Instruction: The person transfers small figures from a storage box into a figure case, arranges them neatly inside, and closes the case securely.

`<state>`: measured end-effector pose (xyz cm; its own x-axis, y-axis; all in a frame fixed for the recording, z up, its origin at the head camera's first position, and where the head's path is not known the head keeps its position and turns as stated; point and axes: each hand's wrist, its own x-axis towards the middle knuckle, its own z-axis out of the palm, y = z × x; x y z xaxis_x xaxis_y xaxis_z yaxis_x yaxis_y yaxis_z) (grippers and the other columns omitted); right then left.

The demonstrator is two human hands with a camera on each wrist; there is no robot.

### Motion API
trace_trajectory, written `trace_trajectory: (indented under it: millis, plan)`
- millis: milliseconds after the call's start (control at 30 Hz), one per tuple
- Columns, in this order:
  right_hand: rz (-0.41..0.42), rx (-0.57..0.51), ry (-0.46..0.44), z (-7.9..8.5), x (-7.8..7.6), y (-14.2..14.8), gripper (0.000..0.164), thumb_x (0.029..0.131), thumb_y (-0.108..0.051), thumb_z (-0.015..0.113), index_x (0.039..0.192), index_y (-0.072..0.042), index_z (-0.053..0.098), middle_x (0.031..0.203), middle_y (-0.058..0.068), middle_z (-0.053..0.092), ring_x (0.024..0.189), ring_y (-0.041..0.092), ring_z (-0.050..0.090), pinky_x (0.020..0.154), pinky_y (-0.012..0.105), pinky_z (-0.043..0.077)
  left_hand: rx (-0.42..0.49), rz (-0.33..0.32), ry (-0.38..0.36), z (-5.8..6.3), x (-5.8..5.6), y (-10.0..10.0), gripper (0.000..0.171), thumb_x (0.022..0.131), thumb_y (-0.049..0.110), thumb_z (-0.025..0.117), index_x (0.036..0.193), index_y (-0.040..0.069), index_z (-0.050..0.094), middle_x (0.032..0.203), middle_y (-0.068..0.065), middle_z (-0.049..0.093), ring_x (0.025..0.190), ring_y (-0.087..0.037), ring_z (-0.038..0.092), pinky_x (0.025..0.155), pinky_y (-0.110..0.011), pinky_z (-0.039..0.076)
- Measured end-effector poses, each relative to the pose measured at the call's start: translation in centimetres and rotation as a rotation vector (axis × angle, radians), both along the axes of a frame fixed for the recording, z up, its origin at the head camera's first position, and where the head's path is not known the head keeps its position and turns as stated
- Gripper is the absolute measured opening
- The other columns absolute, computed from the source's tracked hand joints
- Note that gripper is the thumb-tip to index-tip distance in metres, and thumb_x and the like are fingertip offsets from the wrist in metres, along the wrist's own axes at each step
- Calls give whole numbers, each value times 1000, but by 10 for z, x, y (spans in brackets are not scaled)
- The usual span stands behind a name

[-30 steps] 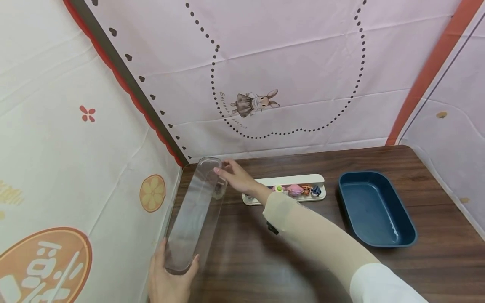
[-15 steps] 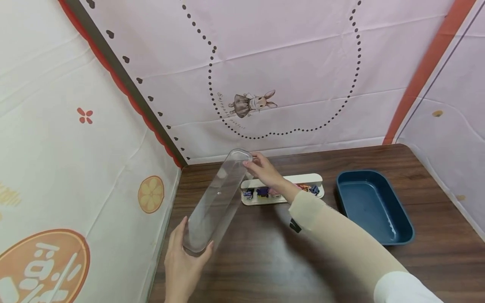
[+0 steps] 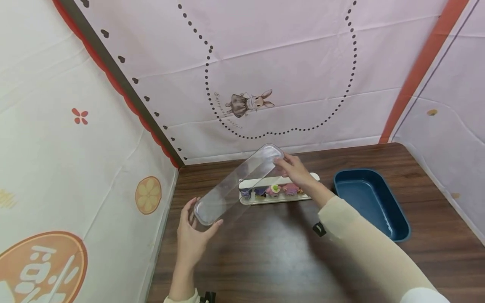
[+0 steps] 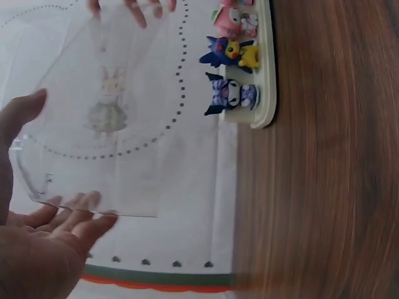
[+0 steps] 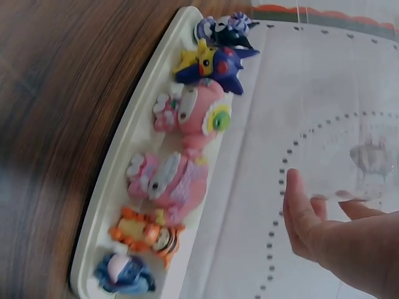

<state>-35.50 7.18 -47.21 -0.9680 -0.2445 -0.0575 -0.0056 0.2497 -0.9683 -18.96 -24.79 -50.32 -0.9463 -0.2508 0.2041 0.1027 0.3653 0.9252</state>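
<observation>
A clear plastic cover (image 3: 227, 190), long with rounded ends, is held tilted in the air between my two hands. My left hand (image 3: 192, 240) grips its near left end, thumb on one side and fingers on the other. At the far right end, my right hand (image 3: 297, 170) pinches the edge. Below and behind the cover is a white display base (image 3: 248, 184) on the table, partly seen through the plastic. Several cartoon figurines stand on it in a row, among them a pink one (image 5: 177, 184), an orange striped one (image 5: 146, 237) and a blue one (image 5: 124, 273).
To the right of the base sits a deep blue rectangular tray (image 3: 369, 202), partly behind my right forearm. The wooden table (image 3: 273, 261) meets a printed cloth wall (image 3: 303, 75) at the back and another cloth on the left.
Both hands have carried the clear cover rightward from the table's left side toward the display base. The cover has turned more crosswise and now overlaps the base's left part in view.
</observation>
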Motion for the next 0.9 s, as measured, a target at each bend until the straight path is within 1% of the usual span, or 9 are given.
trace_trajectory:
  millis: [33, 133, 233, 300, 367, 533, 633, 767, 900]
  plan:
    - [-14, 7, 3, 1, 2, 4, 53, 105, -39, 51, 138, 2, 56, 130, 25, 48, 113, 30, 56, 103, 53, 54, 50, -7, 0, -1, -4, 1, 98, 71, 19, 98, 152, 20, 43, 153, 2, 48, 149, -19, 44, 121, -19, 35]
    - [-56, 25, -46, 0, 10, 17, 57, 104, -43, 51, 141, 1, 54, 133, 22, 40, 106, 28, 55, 103, 50, 55, 171, -45, 30, -4, -17, 6, 91, 74, 10, 95, 151, 17, 46, 152, 1, 51, 148, -16, 45, 119, -13, 36]
    - [-100, 51, -108, 0, 19, 29, 67, 104, -51, 50, 150, -2, 46, 147, 28, 33, 115, 36, 57, 110, 53, 49, 250, -103, 89, -7, -29, 12, 89, 79, -1, 88, 155, 15, 44, 155, -3, 50, 148, -16, 46, 119, -14, 37]
    - [-136, 55, -150, -2, 25, 37, 74, 104, -57, 49, 156, -5, 40, 157, 26, 24, 126, 43, 55, 116, 56, 45, 272, -144, 108, -8, -39, 18, 88, 84, -5, 82, 159, 18, 41, 159, -5, 46, 148, -19, 45, 119, -16, 38]
    - [-171, 52, -165, -3, 31, 43, 78, 103, -61, 48, 157, -4, 38, 160, 27, 21, 133, 46, 51, 118, 57, 43, 246, -169, 101, -11, -48, 23, 87, 91, -2, 76, 163, 25, 34, 164, -3, 41, 149, -19, 44, 119, -18, 39]
    - [-238, 38, -166, -9, 46, 53, 83, 103, -65, 45, 157, -4, 35, 157, 27, 22, 139, 46, 45, 118, 59, 42, 176, -195, 57, -18, -71, 38, 81, 104, 15, 63, 165, 41, 17, 170, -1, 30, 153, -24, 37, 127, -41, 33]
    - [-276, 17, -163, -13, 53, 57, 83, 103, -65, 46, 157, -3, 34, 155, 28, 24, 137, 49, 50, 118, 58, 42, 156, -191, 35, -21, -82, 47, 76, 108, 26, 57, 165, 47, 12, 172, -2, 24, 155, -29, 34, 128, -54, 29]
    - [-304, -8, -158, -19, 58, 63, 84, 104, -64, 44, 159, -3, 29, 156, 28, 30, 134, 48, 53, 118, 58, 44, 129, -184, 9, -26, -93, 59, 72, 109, 36, 52, 164, 50, 8, 175, 0, 13, 157, -35, 28, 128, -61, 25]
    - [-309, 22, -183, -25, 61, 69, 90, 101, -71, 41, 162, -7, 25, 160, 24, 36, 140, 42, 44, 118, 58, 40, 130, -190, -17, -33, -104, 69, 70, 109, 43, 50, 163, 52, 5, 176, 1, 9, 159, -35, 22, 128, -62, 21]
